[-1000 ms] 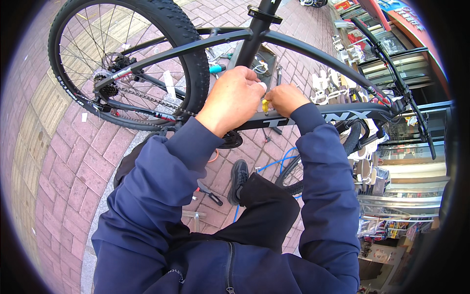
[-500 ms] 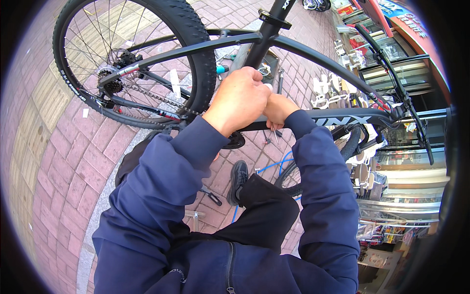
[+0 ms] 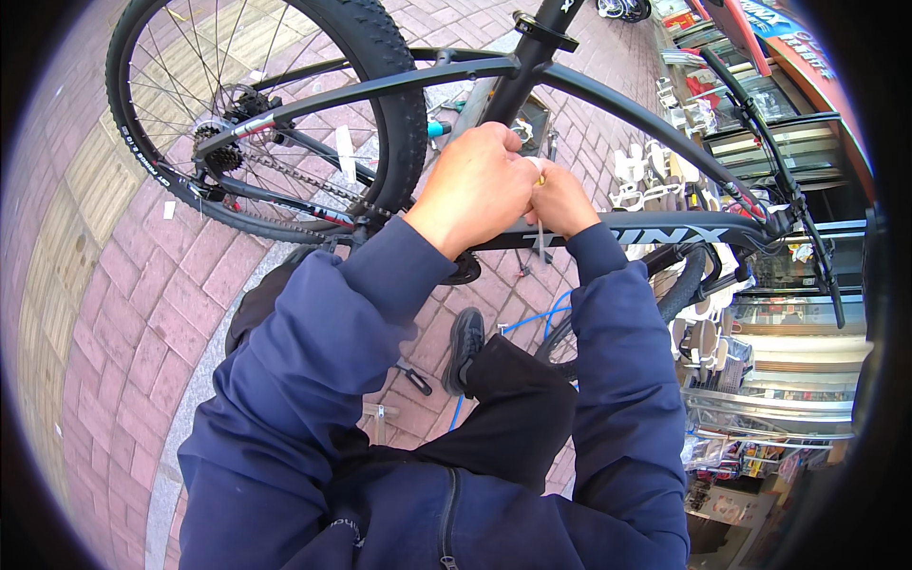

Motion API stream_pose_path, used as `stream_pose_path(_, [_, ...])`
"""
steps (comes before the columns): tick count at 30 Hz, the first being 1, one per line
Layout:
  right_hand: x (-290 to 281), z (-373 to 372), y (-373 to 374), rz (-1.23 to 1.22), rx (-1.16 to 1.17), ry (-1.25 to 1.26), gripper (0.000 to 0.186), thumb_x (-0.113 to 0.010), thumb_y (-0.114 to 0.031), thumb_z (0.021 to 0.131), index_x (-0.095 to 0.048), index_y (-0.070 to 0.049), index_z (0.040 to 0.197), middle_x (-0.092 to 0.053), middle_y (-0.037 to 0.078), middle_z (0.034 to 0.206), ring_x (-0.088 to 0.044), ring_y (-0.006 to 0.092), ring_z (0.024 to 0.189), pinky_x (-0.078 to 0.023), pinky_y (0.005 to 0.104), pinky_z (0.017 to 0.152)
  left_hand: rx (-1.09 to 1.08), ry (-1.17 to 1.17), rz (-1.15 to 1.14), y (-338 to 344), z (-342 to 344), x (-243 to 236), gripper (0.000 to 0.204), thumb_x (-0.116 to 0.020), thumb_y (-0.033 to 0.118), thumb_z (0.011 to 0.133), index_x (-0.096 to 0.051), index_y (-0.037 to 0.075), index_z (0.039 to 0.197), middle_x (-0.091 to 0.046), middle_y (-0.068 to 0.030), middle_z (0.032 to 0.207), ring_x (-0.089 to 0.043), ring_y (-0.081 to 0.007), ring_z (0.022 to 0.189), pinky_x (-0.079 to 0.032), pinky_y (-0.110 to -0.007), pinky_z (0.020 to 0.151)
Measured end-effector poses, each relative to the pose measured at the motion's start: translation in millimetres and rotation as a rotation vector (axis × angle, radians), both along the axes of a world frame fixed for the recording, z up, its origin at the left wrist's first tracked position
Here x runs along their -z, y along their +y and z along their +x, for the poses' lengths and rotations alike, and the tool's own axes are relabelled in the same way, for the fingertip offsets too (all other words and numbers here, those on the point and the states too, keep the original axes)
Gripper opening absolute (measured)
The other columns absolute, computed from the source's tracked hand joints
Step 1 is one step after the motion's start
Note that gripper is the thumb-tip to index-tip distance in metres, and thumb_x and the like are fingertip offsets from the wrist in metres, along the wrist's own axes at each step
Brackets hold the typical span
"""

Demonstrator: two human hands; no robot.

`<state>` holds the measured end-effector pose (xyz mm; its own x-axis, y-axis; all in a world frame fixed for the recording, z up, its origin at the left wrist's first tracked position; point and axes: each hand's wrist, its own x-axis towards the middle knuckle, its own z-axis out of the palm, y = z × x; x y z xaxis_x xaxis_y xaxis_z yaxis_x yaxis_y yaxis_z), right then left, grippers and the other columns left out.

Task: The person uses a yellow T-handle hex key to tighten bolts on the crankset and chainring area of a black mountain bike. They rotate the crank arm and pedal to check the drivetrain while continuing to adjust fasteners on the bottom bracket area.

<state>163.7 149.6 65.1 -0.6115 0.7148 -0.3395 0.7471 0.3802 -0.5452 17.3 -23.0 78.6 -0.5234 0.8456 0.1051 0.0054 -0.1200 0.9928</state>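
My left hand [image 3: 480,185] is closed, back of the hand up, in front of the bicycle's black seat tube. Its fingertips meet those of my right hand [image 3: 566,201], also closed. A small yellowish bit [image 3: 541,178] shows between the fingers. Below my right fingers hangs a thin pale strip [image 3: 541,241], whose kind I cannot make out. What my left fingers pinch is hidden. Both hands are above the down tube [image 3: 646,234] of the black bicycle frame, and they cover part of it.
The rear wheel [image 3: 410,123] with its chain and sprockets [image 3: 220,150] is at the upper left, the handlebar [image 3: 760,123] at the right. A blue hose [image 3: 532,321] and a black-handled tool [image 3: 414,378] lie on the brick paving near my shoe [image 3: 465,340]. Shelved goods line the right.
My hands are still together, with the fingers slightly shifted. The yellowish bit and hanging pale strip show more plainly. The view has shifted a little, so the bicycle appears slightly lower.
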Motion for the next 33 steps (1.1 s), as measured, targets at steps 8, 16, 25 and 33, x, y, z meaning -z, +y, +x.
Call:
stream_pose_path(8, [23, -1, -11, 0.750, -0.342, -0.755, 0.052, -0.090, -0.045, 0.073, -0.072, -0.011, 0.108, -0.077, 0.012, 0.097, -0.075, 0.0305, 0.096, -0.059, 0.0426, 0.082, 0.008, -0.018, -0.019, 3, 3, 2, 0.040, -0.066, 0.023, 0.088, -0.067, -0.010, 0.113, -0.070, -0.0297, 0.110, -0.068, -0.0422, 0.107, -0.053, -0.043, 0.095])
stream_pose_path(16, [24, -8, 12, 0.703, -0.300, -0.771, 0.022, -0.061, -0.022, 0.094, -0.075, -0.011, 0.106, -0.077, 0.017, 0.102, -0.074, 0.0335, 0.099, -0.059, 0.0458, 0.086, 0.007, -0.005, -0.022, -1, 0, 3, 0.041, -0.065, 0.023, 0.089, -0.067, -0.010, 0.114, -0.070, -0.0303, 0.111, -0.068, -0.0424, 0.108, -0.052, -0.044, 0.097])
stream_pose_path(25, [-21, -3, 7, 0.712, -0.295, -0.210, 0.025, -0.063, -0.017, 0.096, -0.064, -0.007, 0.119, -0.074, 0.023, 0.096, -0.072, 0.0411, 0.094, -0.055, 0.0521, 0.082, -0.018, 0.067, -0.022, 0, -1, -2, 0.040, -0.068, 0.021, 0.091, -0.066, -0.011, 0.115, -0.074, -0.0179, 0.095, -0.070, -0.0201, 0.082, -0.055, -0.033, 0.073])
stream_pose_path(33, [-28, -17, -13, 0.670, -0.164, 0.222, 0.033, -0.064, -0.014, 0.098, -0.058, -0.009, 0.130, -0.073, 0.024, 0.093, -0.071, 0.0433, 0.085, -0.055, 0.0488, 0.073, -0.013, 0.056, -0.012, 2, 1, -1, 0.039, -0.065, 0.021, 0.089, -0.067, -0.010, 0.112, -0.071, -0.0257, 0.101, -0.068, -0.0349, 0.095, -0.054, -0.040, 0.086])
